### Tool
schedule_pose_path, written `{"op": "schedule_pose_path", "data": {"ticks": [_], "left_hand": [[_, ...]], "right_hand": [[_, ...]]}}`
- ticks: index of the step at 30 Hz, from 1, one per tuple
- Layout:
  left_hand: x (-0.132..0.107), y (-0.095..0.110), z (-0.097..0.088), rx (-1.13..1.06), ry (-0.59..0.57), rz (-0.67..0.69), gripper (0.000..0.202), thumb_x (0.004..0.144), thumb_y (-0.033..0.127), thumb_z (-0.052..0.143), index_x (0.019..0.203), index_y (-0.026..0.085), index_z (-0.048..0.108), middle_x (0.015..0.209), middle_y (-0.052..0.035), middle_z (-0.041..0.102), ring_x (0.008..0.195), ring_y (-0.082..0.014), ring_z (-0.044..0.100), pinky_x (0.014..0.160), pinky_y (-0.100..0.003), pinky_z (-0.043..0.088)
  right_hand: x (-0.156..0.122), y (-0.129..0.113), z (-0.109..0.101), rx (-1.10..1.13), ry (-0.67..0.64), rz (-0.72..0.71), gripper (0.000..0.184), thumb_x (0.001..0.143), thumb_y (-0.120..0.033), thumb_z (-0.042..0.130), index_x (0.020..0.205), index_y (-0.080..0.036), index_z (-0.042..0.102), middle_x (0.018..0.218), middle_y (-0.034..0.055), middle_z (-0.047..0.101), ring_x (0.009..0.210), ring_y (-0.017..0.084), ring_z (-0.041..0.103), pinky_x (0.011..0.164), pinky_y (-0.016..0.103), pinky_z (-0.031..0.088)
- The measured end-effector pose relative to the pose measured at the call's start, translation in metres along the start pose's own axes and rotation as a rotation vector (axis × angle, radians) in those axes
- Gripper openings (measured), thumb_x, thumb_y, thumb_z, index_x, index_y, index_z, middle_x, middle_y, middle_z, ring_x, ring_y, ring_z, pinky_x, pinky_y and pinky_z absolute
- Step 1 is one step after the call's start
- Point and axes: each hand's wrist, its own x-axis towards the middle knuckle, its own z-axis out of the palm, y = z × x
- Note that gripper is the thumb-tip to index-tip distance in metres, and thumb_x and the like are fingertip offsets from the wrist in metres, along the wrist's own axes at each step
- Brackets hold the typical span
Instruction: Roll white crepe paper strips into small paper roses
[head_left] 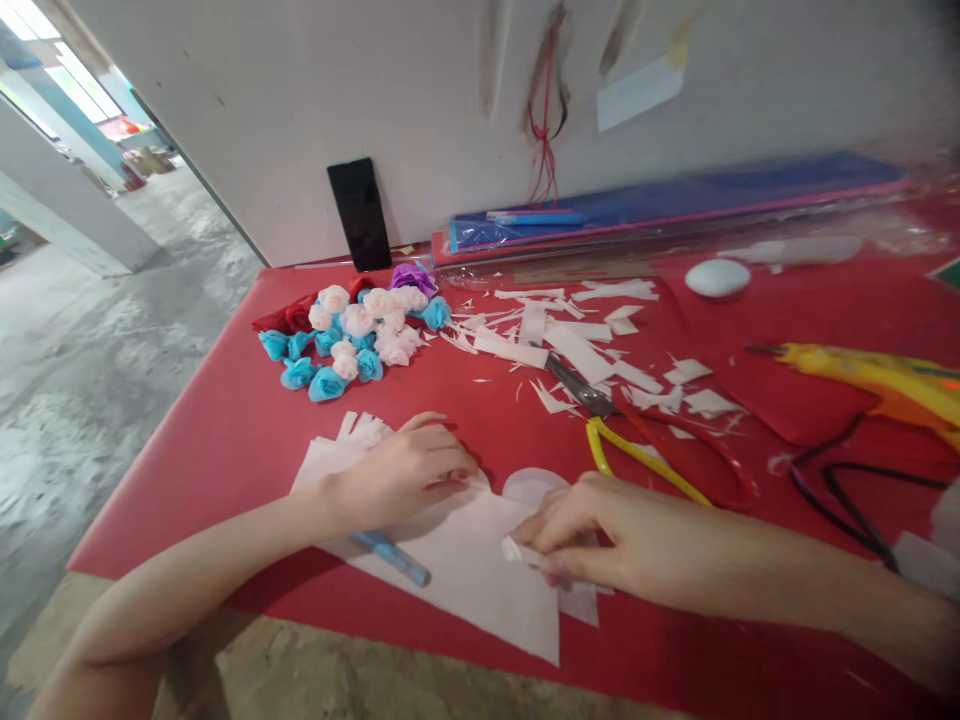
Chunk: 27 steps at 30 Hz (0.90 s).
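Note:
My left hand (405, 470) lies curled, knuckles up, on a pale pink paper sheet (480, 575) at the table's near edge; what its fingers hold is hidden. A blue pen (390, 556) lies just under the wrist. My right hand (581, 530) pinches a small rolled bit of pale paper (517, 551) over the same sheet, next to a round pale cut-out (531, 485).
The red table (225, 430) carries a heap of small paper roses (352, 335) in blue, white, red and purple. Yellow-and-red scissors (645, 450) lie among white paper scraps (577, 345). A yellow glue gun (877, 375) with black cord sits right. A black phone (360, 213) leans on the wall.

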Motion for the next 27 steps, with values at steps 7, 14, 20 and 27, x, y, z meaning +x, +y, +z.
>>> {"op": "schedule_pose_path", "data": {"ticks": [7,14,20,27], "left_hand": [[-0.001,0.002,0.003,-0.002,0.028,-0.027,0.016,0.085,0.015,0.044,0.083,0.015,0.06,0.084,-0.0032,0.066,0.082,-0.0147,0.058,0.099,-0.039,0.028],[0.001,0.004,0.007,-0.04,0.14,-0.085,0.016,0.085,0.011,0.04,0.079,0.014,0.055,0.079,-0.0028,0.065,0.078,-0.0147,0.06,0.099,-0.044,0.029],[0.003,0.006,0.001,-0.17,0.316,-0.263,0.007,0.084,0.017,0.045,0.079,0.016,0.051,0.07,0.0006,0.063,0.067,-0.0118,0.06,0.085,-0.037,0.045],[0.003,0.021,-0.007,-0.378,0.479,-0.39,0.01,0.079,0.021,0.054,0.086,0.015,0.054,0.077,-0.0026,0.065,0.067,-0.0102,0.063,0.054,-0.016,0.051]], "right_hand": [[0.0,0.003,0.002,0.026,0.005,-0.046,0.021,0.076,-0.025,0.054,0.059,-0.021,0.065,0.063,-0.0021,0.06,0.056,0.012,0.055,0.054,0.021,0.039],[0.0,0.006,0.003,0.014,-0.003,-0.033,0.021,0.077,-0.024,0.053,0.06,-0.021,0.064,0.062,-0.0025,0.06,0.058,0.013,0.057,0.055,0.021,0.041],[0.001,-0.001,0.003,0.012,0.016,-0.074,0.023,0.079,-0.025,0.052,0.061,-0.02,0.065,0.059,-0.0022,0.062,0.056,0.013,0.057,0.054,0.021,0.043],[0.0,-0.024,-0.004,0.017,0.465,-0.178,0.023,0.08,-0.03,0.051,0.067,-0.019,0.065,0.067,0.0013,0.065,0.062,0.013,0.061,0.056,0.02,0.047]]}}
